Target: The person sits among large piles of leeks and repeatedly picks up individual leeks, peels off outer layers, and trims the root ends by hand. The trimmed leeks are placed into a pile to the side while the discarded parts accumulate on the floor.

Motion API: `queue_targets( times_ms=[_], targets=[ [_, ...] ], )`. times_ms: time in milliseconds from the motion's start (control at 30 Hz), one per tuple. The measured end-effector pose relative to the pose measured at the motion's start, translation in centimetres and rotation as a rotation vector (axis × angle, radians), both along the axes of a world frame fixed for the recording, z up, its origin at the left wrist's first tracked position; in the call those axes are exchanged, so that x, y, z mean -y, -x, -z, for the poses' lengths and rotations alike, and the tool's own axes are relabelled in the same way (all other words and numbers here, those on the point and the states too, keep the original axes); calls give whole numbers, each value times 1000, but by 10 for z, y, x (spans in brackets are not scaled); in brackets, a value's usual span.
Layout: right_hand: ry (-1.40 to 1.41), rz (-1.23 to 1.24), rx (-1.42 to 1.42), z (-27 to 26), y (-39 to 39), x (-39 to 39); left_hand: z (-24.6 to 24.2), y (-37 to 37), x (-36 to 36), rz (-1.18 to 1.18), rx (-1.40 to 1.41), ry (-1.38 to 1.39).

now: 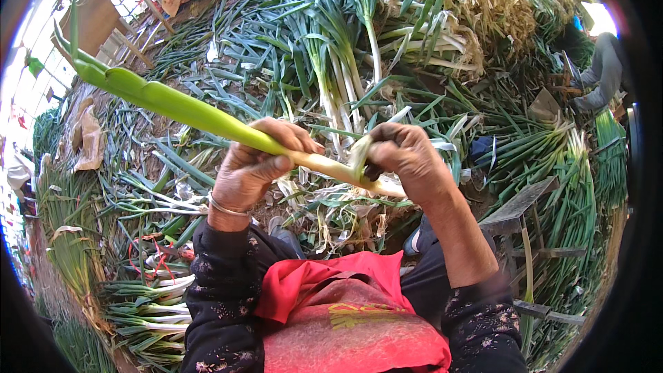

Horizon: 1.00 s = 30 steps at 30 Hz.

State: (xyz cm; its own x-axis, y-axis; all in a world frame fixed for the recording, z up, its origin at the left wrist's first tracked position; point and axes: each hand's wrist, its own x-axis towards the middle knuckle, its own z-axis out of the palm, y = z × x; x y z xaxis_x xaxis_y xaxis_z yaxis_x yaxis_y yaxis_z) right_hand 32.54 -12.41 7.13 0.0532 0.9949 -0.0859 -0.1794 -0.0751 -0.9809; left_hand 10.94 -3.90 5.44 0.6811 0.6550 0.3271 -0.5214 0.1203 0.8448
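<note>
My left hand (259, 166) is closed around the stalk of a large green onion (191, 114), whose green leaves, cut short, point to the upper left. The pale lower end slants down to the right. My right hand (401, 158) pinches a loose outer layer (360, 158) that is folded back from the stalk. Something small and dark shows at my right fingertips; I cannot tell what it is. Both hands are above my lap, over a red apron (352, 321). Under them, onion peelings (342, 223) litter the ground between my feet.
Untrimmed green onions (331, 62) lie in a heap ahead. White-stemmed ones (160, 316) are stacked at the lower left, near red ties (155, 259). A metal stool or stand (518, 207) is at my right. Another person's leg (603, 72) shows at the upper right.
</note>
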Motion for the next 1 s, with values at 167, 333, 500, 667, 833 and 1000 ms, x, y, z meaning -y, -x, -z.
queue_targets(
  times_ms=[167,333,500,667,833,1000],
  targets=[
    [-23,263,-413,9,-46,3,-4,20,-16,-235,153,64],
    [-154,767,-645,17,-135,12,0,57,-42,-386,306,94],
    [-304,1403,-832,8,-204,23,9,93,-62,-481,399,284],
    [-160,878,-568,3,-146,10,17,93,-67,-487,411,339],
    [-405,422,762,2,-33,-13,16,79,-61,-453,340,287],
    [-688,228,1148,-2,3,-15,13,68,-54,-386,321,252]
  ],
)
